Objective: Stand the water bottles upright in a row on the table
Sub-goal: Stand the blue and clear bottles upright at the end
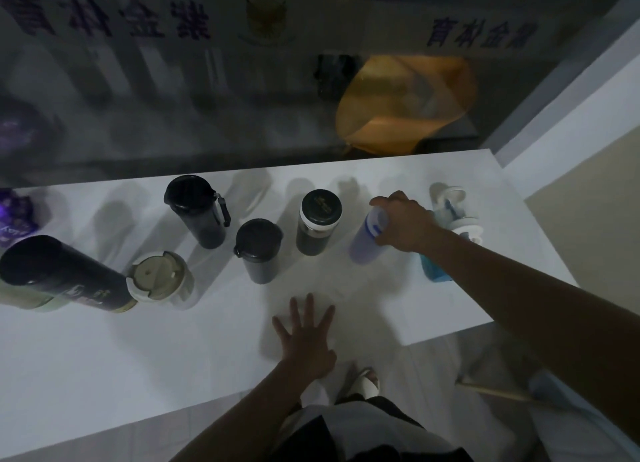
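- The scene is dim, and the glass panel (207, 97) behind the table shows only blurred reflections, mirrored lettering and an orange shape (405, 104) whose nature cannot be made out.
- At the left edge a purple packet (15, 215) is cut off by the frame, and a pale green object (31, 300) lies mostly hidden under the big black flask (62, 274), which appears tilted.
- The blue bottle (433, 267) at the right is largely covered by the person's right forearm; only its lower body shows. Beyond it stands a clear bottle with a white lid (453, 212), partly hidden by the wrist.
- On the white table (104, 375) a loose row of upright vessels runs leftward: a dark jar with a white collar (318, 222), a short grey tumbler (258, 250), a tall black bottle with a strap (199, 210) and a cream-lidded cup (159, 281).
- The right hand (403, 224) is curled over the top of the lavender bottle (367, 239), fingers wrapped around its cap and upper body; the bottle stands on the table between the dark jar and the blue bottle, leaning slightly toward the camera.
- The left hand (304, 337) lies flat near the table's front edge, fingers spread and holding nothing, well apart from every bottle.
- Below the table edge, dark and white clothing and a sandalled foot (367, 382) are visible.
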Demonstrator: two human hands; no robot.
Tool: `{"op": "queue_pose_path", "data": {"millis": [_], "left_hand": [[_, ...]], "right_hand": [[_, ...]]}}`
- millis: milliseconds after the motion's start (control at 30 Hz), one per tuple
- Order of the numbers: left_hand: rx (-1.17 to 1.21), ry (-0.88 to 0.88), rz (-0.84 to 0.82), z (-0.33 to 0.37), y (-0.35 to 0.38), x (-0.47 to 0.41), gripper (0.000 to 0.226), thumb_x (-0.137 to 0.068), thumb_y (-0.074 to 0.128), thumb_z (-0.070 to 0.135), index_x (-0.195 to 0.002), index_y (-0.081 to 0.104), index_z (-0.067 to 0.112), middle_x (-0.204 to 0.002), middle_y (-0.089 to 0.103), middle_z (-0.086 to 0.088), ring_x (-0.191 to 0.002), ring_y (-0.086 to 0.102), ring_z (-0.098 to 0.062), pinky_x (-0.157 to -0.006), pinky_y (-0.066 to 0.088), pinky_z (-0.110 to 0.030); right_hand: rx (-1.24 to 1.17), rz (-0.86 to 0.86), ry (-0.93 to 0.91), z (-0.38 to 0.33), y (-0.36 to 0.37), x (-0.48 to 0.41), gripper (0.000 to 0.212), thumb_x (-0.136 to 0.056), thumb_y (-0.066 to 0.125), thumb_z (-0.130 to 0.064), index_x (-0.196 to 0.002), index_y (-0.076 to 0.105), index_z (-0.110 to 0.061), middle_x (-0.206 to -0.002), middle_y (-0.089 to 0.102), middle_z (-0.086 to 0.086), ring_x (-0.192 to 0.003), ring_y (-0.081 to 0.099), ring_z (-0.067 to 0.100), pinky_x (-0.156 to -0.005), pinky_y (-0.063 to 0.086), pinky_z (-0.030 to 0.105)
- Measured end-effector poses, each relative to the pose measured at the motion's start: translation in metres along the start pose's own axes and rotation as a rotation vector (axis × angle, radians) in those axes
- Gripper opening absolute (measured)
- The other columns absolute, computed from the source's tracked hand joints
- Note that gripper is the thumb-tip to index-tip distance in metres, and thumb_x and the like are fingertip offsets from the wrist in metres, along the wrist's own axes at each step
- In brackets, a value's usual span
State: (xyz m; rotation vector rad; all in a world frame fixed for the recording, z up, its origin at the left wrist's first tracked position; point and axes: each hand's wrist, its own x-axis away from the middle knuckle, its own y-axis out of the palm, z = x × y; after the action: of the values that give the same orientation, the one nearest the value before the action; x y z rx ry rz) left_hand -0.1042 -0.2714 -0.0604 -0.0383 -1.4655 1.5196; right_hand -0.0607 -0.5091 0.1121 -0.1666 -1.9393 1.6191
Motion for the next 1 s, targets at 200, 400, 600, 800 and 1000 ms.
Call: {"op": "queue_pose_path", "data": {"millis": [200,400,600,800,1000], "left_hand": [[0.057,0.034,-0.096,0.024,-0.014,-0.005,0.081,-0.089,0.049,0.047,-0.152,-0.001,0.037,-0.161,-0.024,-0.006,-0.146,-0.023,-0.037,-0.112,-0.001,-0.068],[0.164,0.171,-0.06,0.069,-0.028,-0.026,0.077,-0.09,0.052,0.045,-0.152,0.007,0.036,-0.164,-0.009,-0.004,-0.149,-0.007,-0.033,-0.118,0.011,-0.055],[0.344,0.137,0.006,0.138,-0.044,-0.055,0.077,-0.089,0.054,0.049,-0.153,0.013,0.033,-0.162,0.012,-0.003,-0.148,0.011,-0.025,-0.119,0.018,-0.047],[0.771,-0.097,0.068,0.219,-0.05,-0.091,0.098,-0.076,0.068,0.06,-0.152,0.013,0.031,-0.155,0.026,0.0,-0.141,0.03,-0.022,-0.114,0.031,-0.043],[1.055,-0.354,0.177,0.284,-0.054,-0.129,0.11,-0.06,0.081,0.06,-0.147,0.025,0.02,-0.129,0.049,0.001,-0.114,0.054,-0.02,-0.094,0.052,-0.038]], "right_hand": [[-0.255,0.047,0.018,0.027,-0.017,0.008,0.078,-0.072,0.076,-0.05,-0.139,0.04,-0.033,-0.139,0.047,0.002,-0.118,0.053,0.026,-0.09,0.047,0.034],[-0.559,0.226,0.159,0.104,-0.038,0.033,0.06,-0.079,0.069,-0.054,-0.132,0.048,-0.034,-0.133,0.05,-0.001,-0.108,0.053,0.019,-0.088,0.052,0.038],[-0.654,0.32,0.235,0.185,-0.019,0.059,0.041,-0.089,0.067,-0.028,-0.124,0.056,-0.01,-0.103,0.051,-0.001,-0.068,0.047,0.002,-0.06,0.036,0.016],[-0.702,0.309,0.281,0.258,0.047,0.055,0.044,-0.085,0.072,-0.027,-0.12,0.056,-0.006,-0.105,0.06,0.01,-0.083,0.051,0.016,-0.076,0.041,0.031],[-0.74,0.178,0.223,0.309,0.096,0.034,0.063,-0.083,0.072,-0.032,-0.138,0.045,-0.017,-0.134,0.051,0.011,-0.117,0.054,0.027,-0.094,0.044,0.038]]}}
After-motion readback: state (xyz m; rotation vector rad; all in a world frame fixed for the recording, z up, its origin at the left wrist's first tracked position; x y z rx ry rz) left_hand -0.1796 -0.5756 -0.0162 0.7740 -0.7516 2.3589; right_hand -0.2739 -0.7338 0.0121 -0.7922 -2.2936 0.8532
